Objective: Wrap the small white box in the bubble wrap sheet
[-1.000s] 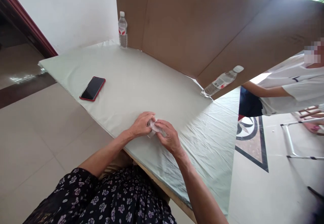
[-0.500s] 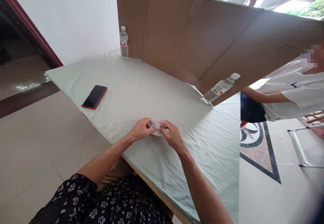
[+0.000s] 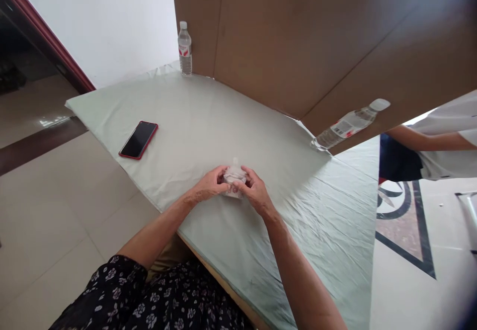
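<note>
Between my two hands, low over the near part of the table, is a small pale packet (image 3: 234,176) in a crinkled, partly see-through wrapper. A narrow whitish tab stands up from its far edge, and faint printing shows on its near side. My left hand (image 3: 213,183) grips the left side, thumb toward me and fingers behind. On the right side, my right hand (image 3: 254,190) holds it the same way, its thumb near the left thumb. The fingers hide parts of the packet, and its contents cannot be made out.
A phone with a red edge (image 3: 138,140) lies on the pale green tablecloth (image 3: 208,121) to the left. Upright cardboard (image 3: 276,46) stands across the back, with one water bottle (image 3: 185,51) at its left and another bottle (image 3: 348,125) before its right part. A person (image 3: 428,141) is beyond it.
The packet's tab, earlier down between my fingertips, now stands up at the far edge. Both hands have shifted from pinching the top to holding the sides. The view has tilted slightly down.
</note>
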Action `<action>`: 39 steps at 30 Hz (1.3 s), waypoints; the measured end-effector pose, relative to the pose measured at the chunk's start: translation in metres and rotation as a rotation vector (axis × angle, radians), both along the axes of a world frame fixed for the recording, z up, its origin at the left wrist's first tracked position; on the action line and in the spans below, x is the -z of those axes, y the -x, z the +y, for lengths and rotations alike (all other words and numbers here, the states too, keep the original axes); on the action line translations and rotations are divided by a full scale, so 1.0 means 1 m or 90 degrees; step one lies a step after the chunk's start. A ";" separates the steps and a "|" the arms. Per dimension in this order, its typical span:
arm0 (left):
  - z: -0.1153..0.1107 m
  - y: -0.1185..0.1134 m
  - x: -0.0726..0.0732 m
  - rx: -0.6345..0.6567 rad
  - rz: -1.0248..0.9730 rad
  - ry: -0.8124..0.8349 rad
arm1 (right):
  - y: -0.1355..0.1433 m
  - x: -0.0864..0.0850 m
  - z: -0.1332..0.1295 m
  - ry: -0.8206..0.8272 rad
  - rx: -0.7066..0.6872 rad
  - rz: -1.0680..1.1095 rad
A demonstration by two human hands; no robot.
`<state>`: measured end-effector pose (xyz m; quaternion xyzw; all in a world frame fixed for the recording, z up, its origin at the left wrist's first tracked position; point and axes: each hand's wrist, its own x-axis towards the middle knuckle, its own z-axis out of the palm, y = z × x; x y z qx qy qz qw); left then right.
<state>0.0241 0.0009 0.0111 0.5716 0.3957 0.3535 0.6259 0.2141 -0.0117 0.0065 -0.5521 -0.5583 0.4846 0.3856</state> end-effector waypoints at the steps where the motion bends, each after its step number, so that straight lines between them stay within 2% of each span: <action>1: 0.001 -0.001 0.004 -0.017 -0.024 0.023 | 0.000 0.002 0.002 0.001 0.004 0.001; 7: 0.004 -0.003 0.017 -0.045 -0.081 0.084 | 0.002 0.006 0.008 -0.041 0.050 0.052; 11: 0.003 -0.003 0.019 -0.039 -0.093 0.085 | 0.001 0.001 0.012 -0.041 0.057 0.096; 17: 0.002 -0.001 0.021 -0.022 -0.093 0.078 | 0.004 -0.006 0.026 -0.037 -0.004 0.039; 22: 0.000 -0.002 0.016 -0.018 -0.070 0.063 | 0.012 -0.017 0.036 -0.081 0.033 0.022; 27: 0.000 0.001 0.010 -0.054 0.067 -0.035 | 0.014 -0.028 0.028 -0.191 0.053 -0.078; 30: 0.003 0.004 0.012 -0.048 0.098 -0.065 | 0.016 -0.031 0.018 -0.251 0.049 -0.142; 34: 0.006 0.004 0.015 -0.049 0.088 -0.049 | 0.020 -0.026 0.005 -0.376 0.029 -0.260; 39: 0.008 0.003 0.016 -0.046 0.082 -0.046 | 0.018 -0.015 -0.009 -0.544 -0.045 -0.369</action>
